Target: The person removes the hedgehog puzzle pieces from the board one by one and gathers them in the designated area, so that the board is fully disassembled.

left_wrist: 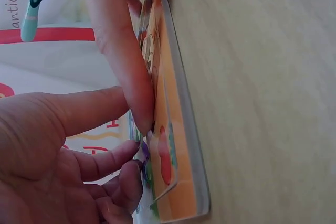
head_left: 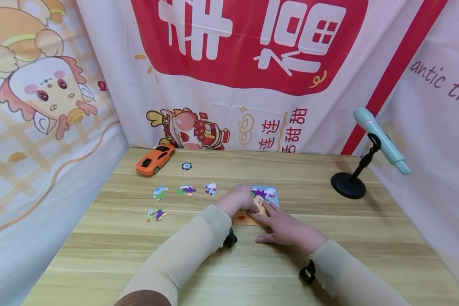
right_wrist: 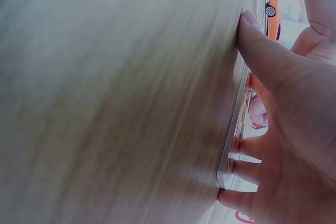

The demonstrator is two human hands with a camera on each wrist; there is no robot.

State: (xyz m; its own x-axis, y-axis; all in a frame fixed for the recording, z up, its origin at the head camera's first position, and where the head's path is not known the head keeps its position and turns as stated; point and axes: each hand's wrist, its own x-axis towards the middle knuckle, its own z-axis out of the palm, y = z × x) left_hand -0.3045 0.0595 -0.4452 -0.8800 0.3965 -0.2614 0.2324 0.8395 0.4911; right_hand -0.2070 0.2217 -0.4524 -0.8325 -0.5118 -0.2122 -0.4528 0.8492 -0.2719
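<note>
A small picture puzzle in a flat tray (head_left: 272, 192) lies on the table, showing a purple-haired figure on blue and orange. My left hand (head_left: 238, 199) reaches over its left side, fingers bent, and its fingertips (left_wrist: 134, 150) meet a purple-and-green patch of the picture. I cannot tell whether a piece is pinched there. My right hand (head_left: 287, 225) is spread over the lower right side, with straight fingers on the puzzle and the thumb (right_wrist: 252, 24) at the tray's near edge. In the left wrist view, a right finger (left_wrist: 126, 66) presses on the picture beside the left thumb (left_wrist: 102, 106).
Loose puzzle pieces lie left of the tray, among them a purple-and-green piece (head_left: 186, 190), a blue-and-green one (head_left: 160, 193) and a purple one (head_left: 160, 215). Behind them are a round chip (head_left: 186, 166) and an orange toy car (head_left: 155, 160). A mint microphone (head_left: 380, 138) stands at right.
</note>
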